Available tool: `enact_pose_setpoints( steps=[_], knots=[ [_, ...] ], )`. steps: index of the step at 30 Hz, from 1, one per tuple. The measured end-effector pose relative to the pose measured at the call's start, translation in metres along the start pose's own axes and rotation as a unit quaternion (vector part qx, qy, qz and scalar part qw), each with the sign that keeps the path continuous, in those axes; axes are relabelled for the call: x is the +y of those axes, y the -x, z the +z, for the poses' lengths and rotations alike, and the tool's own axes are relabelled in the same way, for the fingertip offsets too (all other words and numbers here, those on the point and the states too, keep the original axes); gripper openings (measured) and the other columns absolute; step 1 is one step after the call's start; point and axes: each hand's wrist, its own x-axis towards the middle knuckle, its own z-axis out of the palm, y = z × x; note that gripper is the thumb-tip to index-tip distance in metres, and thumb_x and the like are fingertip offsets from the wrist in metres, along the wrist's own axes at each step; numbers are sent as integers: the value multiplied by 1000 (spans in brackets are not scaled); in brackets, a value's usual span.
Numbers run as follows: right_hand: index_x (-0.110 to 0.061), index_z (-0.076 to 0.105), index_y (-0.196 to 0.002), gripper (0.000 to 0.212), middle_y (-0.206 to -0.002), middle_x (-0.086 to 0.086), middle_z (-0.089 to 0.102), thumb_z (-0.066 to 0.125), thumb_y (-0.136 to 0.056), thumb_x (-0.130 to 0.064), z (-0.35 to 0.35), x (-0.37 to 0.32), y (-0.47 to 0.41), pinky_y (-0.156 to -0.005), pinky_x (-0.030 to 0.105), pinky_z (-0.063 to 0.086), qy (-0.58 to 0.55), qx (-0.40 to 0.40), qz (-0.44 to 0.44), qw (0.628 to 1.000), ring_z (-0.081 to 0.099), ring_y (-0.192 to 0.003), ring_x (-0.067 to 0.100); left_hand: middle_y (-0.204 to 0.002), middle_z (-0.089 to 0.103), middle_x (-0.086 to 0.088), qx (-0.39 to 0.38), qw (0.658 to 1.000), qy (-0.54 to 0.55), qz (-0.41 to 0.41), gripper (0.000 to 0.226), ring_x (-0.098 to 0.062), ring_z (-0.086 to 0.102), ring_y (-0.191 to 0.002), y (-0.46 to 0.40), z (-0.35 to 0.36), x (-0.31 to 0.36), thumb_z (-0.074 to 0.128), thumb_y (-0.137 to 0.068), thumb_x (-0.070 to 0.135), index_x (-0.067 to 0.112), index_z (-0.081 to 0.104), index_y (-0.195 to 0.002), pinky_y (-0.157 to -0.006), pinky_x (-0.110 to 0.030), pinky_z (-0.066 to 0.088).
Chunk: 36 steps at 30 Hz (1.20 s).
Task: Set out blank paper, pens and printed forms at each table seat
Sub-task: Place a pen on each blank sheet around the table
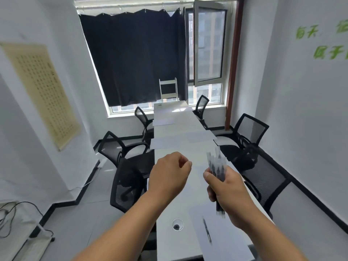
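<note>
your right hand (228, 191) holds a bundle of pens (216, 165) fanned above its grip; your left hand (169, 173) is curled, holding nothing (one pen (207, 230) lies on the worktop (169, 247) below).

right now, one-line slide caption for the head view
Right hand grips a bundle of clear-wrapped pens over the long white table; left hand curled, empty.

i see the table (188, 185) running away from me toward the window (207, 53), chairs (130, 178) along both its sides. sheets of paper (169, 142) lie across its far half. one pen (207, 230) lies on a sheet at the near right, beside the cable hole (177, 224). my right hand (226, 191) holds a bunch of pens (216, 164) above the table, right of my left hand (169, 174).
</note>
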Motion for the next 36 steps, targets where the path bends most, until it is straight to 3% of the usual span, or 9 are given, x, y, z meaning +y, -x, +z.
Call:
enact_pose_setpoints(
  steps=[8, 17, 22, 33, 36],
  knots=[
    [-12, 66, -107, 7, -65, 4, 60, 66, -107, -19, 12, -37, 53, -60, 34, 50, -12, -37, -39, 998, 53, -59, 18, -98, 75, 21, 49, 999, -11, 9, 20, -3, 70, -93, 67, -46, 16, 65, -102, 51, 34, 75, -104, -89, -37, 62],
    [-16, 68, -113, 7, -69, 10, 69, 66, -109, -22, 76, -61, 78, -62, 33, 55, -46, -53, -47, 996, 61, -62, 19, -88, 74, 23, 87, 996, -2, -25, 17, 2, 69, -86, 96, -116, -27, 61, -101, 45, 36, 75, -98, -81, -30, 61],
    [-17, 68, -113, 9, -73, 15, 72, 66, -108, -25, 151, -70, 70, -61, 31, 57, -45, -29, -54, 997, 63, -62, 20, -81, 74, 23, 108, 994, 21, -18, 15, 4, 69, -80, 86, -169, -88, 63, -100, 44, 39, 74, -92, -77, -31, 62],
    [-11, 65, -100, 12, -67, 13, 67, 66, -109, -20, 367, -111, 48, -61, 42, 54, -25, -21, -100, 994, 61, -58, 24, -88, 73, 24, 120, 992, 40, -22, 11, -3, 71, -86, 34, -297, -257, 65, -102, 47, 44, 71, -92, -84, -38, 66],
    [-11, 64, -97, 15, -65, 12, 67, 66, -108, -19, 403, -116, 44, -56, 39, 51, -28, -21, -93, 995, 60, -57, 26, -88, 72, 25, 121, 992, 42, -24, 11, -1, 70, -86, 26, -321, -282, 65, -102, 45, 41, 73, -95, -84, -36, 66]
  ],
)
